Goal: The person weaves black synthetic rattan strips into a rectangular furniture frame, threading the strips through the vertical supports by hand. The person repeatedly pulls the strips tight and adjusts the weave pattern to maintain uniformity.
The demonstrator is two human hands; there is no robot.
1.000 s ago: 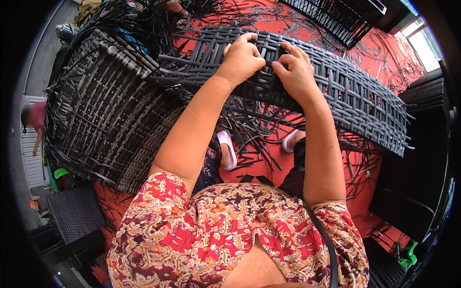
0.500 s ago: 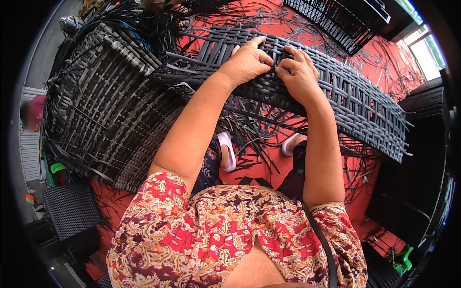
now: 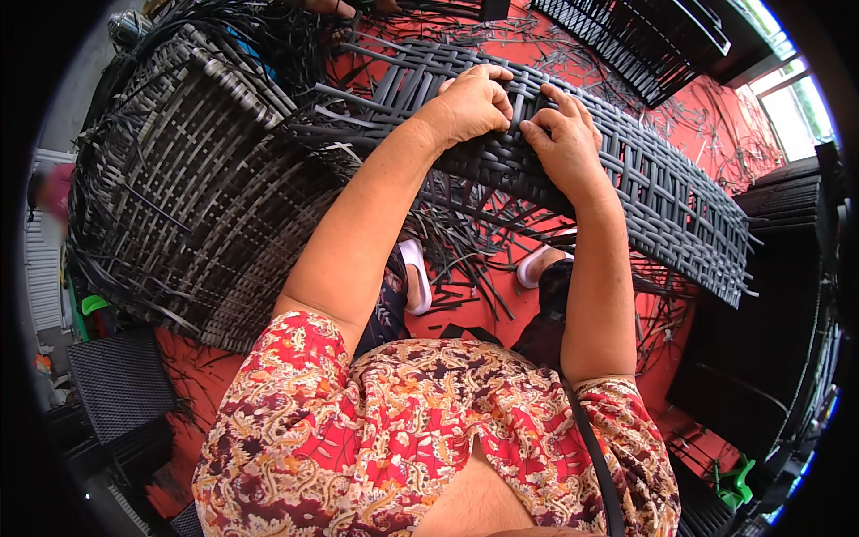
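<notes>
A long, dark grey woven wicker panel (image 3: 667, 192) lies across in front of me, slanting from upper left to lower right. Loose strips (image 3: 344, 112) stick out from its left end. My left hand (image 3: 474, 103) is closed on the weave, thumb and fingers pressed in, their tips partly hidden. Just right of it, my right hand (image 3: 565, 134) grips the panel with bent fingers over the weave, the thumb a little apart from the index finger. Whether a single strip is pinched between the hands cannot be made out.
A big brown-grey woven piece (image 3: 206, 197) with many loose strands stands at left. Strip scraps litter the red floor (image 3: 465, 309). A black slatted frame (image 3: 617, 45) lies at upper right, stacked dark pieces (image 3: 761, 313) at right. Another person's hand (image 3: 331, 9) shows at the top.
My right thumb and index finger have spread slightly apart, and the right hand has shifted a little to the right. The left hand stays on the weave. The view has shifted slightly.
</notes>
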